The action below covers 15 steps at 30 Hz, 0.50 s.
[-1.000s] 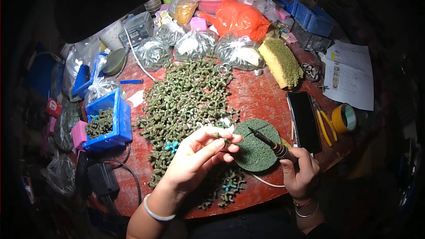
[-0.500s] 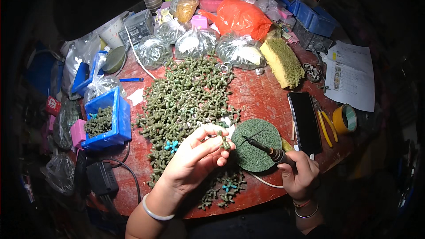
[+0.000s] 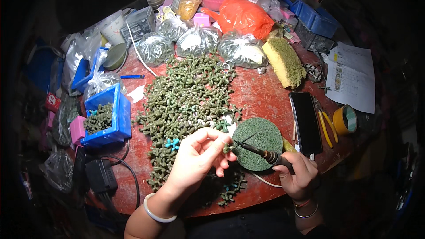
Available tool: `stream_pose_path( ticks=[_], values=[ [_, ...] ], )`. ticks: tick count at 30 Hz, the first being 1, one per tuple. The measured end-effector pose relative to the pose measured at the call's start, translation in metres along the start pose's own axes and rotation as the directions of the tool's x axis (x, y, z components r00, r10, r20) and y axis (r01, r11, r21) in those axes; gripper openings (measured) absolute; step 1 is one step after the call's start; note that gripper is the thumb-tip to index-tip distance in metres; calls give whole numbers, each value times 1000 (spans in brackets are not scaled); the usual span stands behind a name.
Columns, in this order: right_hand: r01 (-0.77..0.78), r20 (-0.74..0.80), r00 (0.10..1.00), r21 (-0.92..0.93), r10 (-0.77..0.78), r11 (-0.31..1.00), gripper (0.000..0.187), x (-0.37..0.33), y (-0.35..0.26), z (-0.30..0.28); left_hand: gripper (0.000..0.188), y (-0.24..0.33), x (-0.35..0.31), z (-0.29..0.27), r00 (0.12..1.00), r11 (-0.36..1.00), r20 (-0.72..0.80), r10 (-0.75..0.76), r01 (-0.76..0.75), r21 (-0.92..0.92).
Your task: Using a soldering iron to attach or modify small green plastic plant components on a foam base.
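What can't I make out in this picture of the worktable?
All in the head view:
Green piece: partly hidden by the left hand.
Black tool: tip contact too small to judge.
Clear bags: contents obscured by glare and creases.
Left forearm: cut off by lower edge.

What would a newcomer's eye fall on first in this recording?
First, the big heap of small green pieces, just left of centre on the red table. Next, the bright orange-red bag at the far side. Then, in front, the left hand pinching a green piece and the right hand holding a dark pen-like tool.
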State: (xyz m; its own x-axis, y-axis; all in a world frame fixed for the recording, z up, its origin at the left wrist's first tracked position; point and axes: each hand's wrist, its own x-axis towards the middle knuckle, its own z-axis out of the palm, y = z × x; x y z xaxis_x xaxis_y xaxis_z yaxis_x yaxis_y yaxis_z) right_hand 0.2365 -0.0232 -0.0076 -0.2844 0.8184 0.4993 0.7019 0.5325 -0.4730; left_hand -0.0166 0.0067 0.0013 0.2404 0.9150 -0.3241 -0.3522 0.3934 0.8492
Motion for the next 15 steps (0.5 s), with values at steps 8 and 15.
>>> stream_pose_path(
  ticks=[8,15],
  values=[
    [-23,-64,998,-11,22,1000,24,3,1,0,16,-4,-1,0,996,992,-33,77,-73,105],
    [-136,-55,990,-202,127,970,25,-1,10,-9,22,-2,0,-1,997,986,33,75,-69,-151]
  ],
)
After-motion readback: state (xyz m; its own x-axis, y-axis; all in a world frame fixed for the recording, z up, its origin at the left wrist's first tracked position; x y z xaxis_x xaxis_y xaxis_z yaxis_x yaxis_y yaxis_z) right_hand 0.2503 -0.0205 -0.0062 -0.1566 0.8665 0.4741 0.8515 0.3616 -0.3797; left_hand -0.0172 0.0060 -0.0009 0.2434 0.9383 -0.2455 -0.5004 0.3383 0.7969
